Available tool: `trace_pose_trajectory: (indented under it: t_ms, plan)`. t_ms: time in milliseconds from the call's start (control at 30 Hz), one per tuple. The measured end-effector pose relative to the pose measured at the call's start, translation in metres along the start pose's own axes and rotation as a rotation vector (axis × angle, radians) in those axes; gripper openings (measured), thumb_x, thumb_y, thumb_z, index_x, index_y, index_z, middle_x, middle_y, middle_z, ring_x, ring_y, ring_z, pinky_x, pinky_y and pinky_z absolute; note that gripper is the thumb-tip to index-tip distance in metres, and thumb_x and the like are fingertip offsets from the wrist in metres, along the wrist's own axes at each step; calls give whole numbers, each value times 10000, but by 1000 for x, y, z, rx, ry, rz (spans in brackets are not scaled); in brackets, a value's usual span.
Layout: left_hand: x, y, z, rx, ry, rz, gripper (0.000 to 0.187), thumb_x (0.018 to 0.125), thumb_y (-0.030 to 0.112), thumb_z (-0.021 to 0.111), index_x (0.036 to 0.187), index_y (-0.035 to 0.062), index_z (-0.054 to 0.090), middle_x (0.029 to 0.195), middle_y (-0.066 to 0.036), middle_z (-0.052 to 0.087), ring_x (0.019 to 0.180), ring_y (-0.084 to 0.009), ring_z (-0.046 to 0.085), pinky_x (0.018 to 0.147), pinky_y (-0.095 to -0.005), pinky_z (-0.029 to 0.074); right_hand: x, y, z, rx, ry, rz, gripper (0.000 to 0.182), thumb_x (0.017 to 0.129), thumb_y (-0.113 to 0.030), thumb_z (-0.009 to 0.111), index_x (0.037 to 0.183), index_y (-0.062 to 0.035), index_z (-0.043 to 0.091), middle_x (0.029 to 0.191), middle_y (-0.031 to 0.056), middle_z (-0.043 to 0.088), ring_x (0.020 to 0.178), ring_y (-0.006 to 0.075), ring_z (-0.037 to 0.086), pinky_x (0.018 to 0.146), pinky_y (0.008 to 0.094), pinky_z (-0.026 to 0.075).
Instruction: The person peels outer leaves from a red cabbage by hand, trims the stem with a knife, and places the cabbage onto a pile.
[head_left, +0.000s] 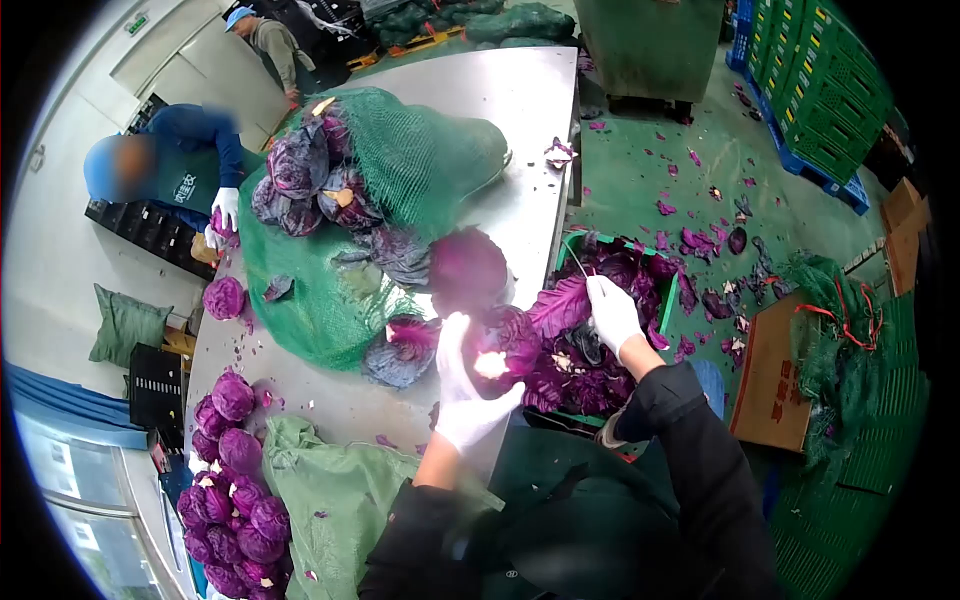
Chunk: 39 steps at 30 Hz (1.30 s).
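Observation:
A white glove covers my left hand (pixel 468 390), which is closed round a purple cabbage (pixel 508 345) with a pale cut stem facing me. My gloved right hand (pixel 612 312) is closed on a thin knife (pixel 577 260), beside a loose purple leaf (pixel 560 306) at the cabbage's right. Below both hands a green crate (pixel 668 300) holds purple leaves. Just beyond the held cabbage is a blurred purple cabbage (pixel 468 268). A darker cabbage (pixel 398 352) lies left of my left hand, next to a green mesh sack (pixel 420 150) with several cabbages spilling out.
Peeled cabbages (pixel 240 450) are piled at the metal table's (pixel 350 400) near left, by a pale green sack (pixel 330 480). A co-worker (pixel 190 160) in white gloves handles a cabbage across the table. Another person (pixel 275 50) stands behind. Leaves litter the floor, near a cardboard box (pixel 770 380).

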<state>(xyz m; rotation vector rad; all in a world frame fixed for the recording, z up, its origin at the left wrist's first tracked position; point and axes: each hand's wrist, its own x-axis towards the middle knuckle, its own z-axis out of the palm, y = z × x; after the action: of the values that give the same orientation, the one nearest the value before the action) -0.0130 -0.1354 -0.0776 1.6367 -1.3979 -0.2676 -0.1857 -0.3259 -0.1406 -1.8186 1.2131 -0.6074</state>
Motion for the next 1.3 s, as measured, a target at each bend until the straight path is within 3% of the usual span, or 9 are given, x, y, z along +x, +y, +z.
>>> trace_pose_trajectory:
  t_ms: [100,167,300,467,533,833,1000,1233,1300]
  plan:
    - [-7,2,-7,105,-10,-2,1076,598,231,838,1463,36,229,1439,-216,288,1370,-386,268,1141,-486,241,-19,-54,-16,560,-54,450,431,1002,-318,468,1366,-87,480,988,157,670,696,273,664,699,367,532]
    - [-2,-5,-4,122,0,39,1078,599,234,836,1467,44,227,1442,-218,286,1376,-386,254,1142,-505,227,-23,-63,-10,359,89,110,645,918,-378,615,1459,-115,382,984,145,680,619,214,631,657,322,534]
    - [5,9,-8,243,-80,82,1064,566,297,833,1460,89,294,1453,-218,260,1372,-431,216,1136,-544,218,-47,-147,-48,-167,-350,-209,804,810,-497,657,1464,-125,375,1234,164,609,1027,287,636,898,375,497]
    - [12,43,-28,281,-280,-135,1022,603,212,774,1498,237,281,1484,-182,242,1358,-458,219,1127,-568,231,-26,-146,-48,-183,-528,-260,565,797,-443,679,1193,-52,582,1090,197,634,1021,341,627,887,412,490]
    - [12,47,-28,288,-291,-140,977,627,180,714,1500,211,276,1507,-178,228,1361,-469,227,1120,-582,239,-32,-150,-48,-298,-509,-260,452,807,-398,669,1066,-31,626,929,190,656,889,361,647,805,429,506]
    - [-3,22,-15,139,-170,-74,915,632,79,610,1489,115,294,1533,-221,219,1426,-410,208,1173,-466,205,-12,-126,-36,-547,-154,-257,180,813,-167,560,766,-49,689,873,203,669,811,369,663,772,454,525]
    - [-6,27,-23,-42,-170,-174,908,652,6,591,1495,95,265,1553,-209,192,1446,-394,169,1183,-460,168,-30,-144,-48,-291,-433,-291,543,790,-559,656,994,-56,654,977,178,635,974,345,622,859,400,494]
    - [-7,25,-22,222,-183,-49,985,632,7,603,1527,49,195,1557,-185,236,1379,-317,328,1125,-388,282,-31,-154,-39,-432,-502,-379,372,854,-391,539,955,-51,652,882,179,667,855,363,649,785,442,513]
    - [-8,28,-22,62,-197,-112,930,664,-1,609,1511,84,236,1555,-205,197,1420,-386,218,1154,-444,227,-27,-149,-41,-451,-339,-349,283,801,-295,573,892,-42,662,820,179,660,802,367,648,755,438,515]
